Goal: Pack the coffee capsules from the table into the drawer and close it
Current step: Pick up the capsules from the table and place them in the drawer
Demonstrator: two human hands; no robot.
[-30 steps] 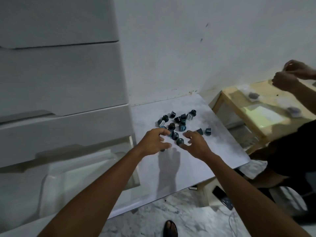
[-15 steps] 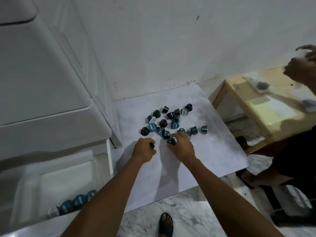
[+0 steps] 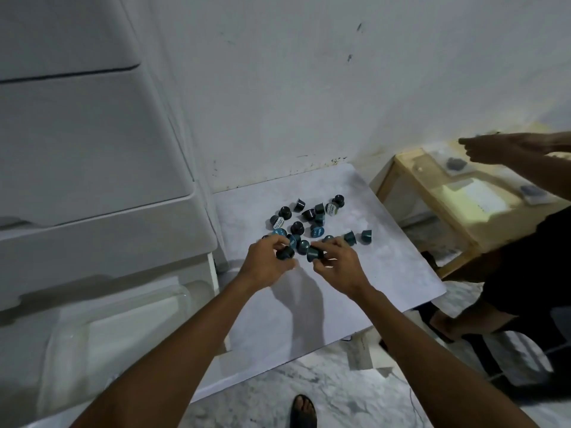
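Note:
Several dark teal coffee capsules [image 3: 315, 216] lie scattered on the white marbled table [image 3: 386, 267]. My left hand [image 3: 265, 267] pinches one dark capsule [image 3: 285, 253] just above the table, at the near edge of the pile. My right hand [image 3: 338, 267] pinches another teal capsule [image 3: 314, 253] right beside it. The open white drawer [image 3: 102, 329] sits low at the left, below the closed drawer fronts of a white cabinet [image 3: 92, 156]; its contents are not visible here.
Another person stands at the right, with a hand [image 3: 494, 151] over a small wooden side table [image 3: 457, 211] that carries bags and paper. A white wall runs behind the table. Marble floor and my sandalled foot [image 3: 303, 410] lie below.
Both hands have lifted slightly off the table, each now holding a capsule. The view has tilted up, so the capsules inside the drawer are out of sight. The other person's hand reached left.

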